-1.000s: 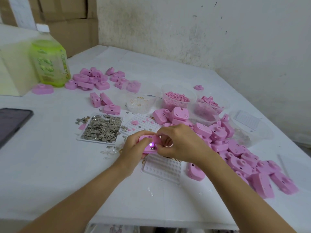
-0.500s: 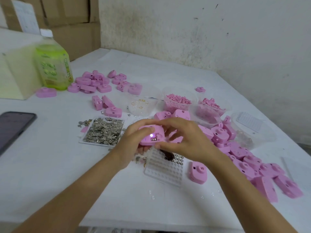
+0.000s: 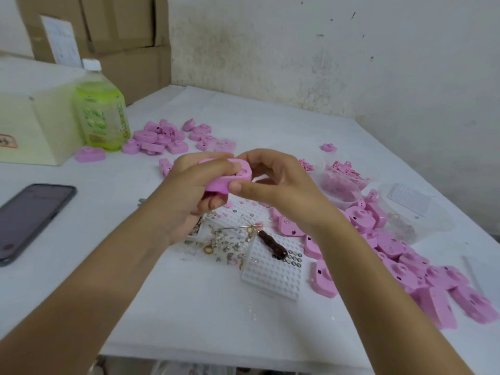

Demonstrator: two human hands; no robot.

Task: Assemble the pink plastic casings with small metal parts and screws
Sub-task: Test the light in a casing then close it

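A pink plastic casing [image 3: 221, 182] is held up above the table between both hands. My left hand [image 3: 189, 190] grips it from the left, fingers curled over its top. My right hand [image 3: 273, 180] pinches its right end, the thumb on its front edge. Under the hands lie a white dimpled tray [image 3: 273, 274], a dark-handled awl [image 3: 270, 243] and several loose small metal parts [image 3: 224, 242]. More pink casings [image 3: 400, 253] are heaped at the right, and another pile of pink casings [image 3: 165, 138] lies at the back left.
A black phone [image 3: 29, 217] lies at the left. A green bottle [image 3: 101, 109] and a pale box [image 3: 32, 125] stand at the back left. Clear tubs of pink bits [image 3: 338, 185] and a clear bag [image 3: 414, 212] sit at the right. A wall runs close behind the table.
Both hands have lifted the casing from just above the dimpled tray to well above the table and turned it. The lit spot on it no longer shows. The awl is now uncovered.
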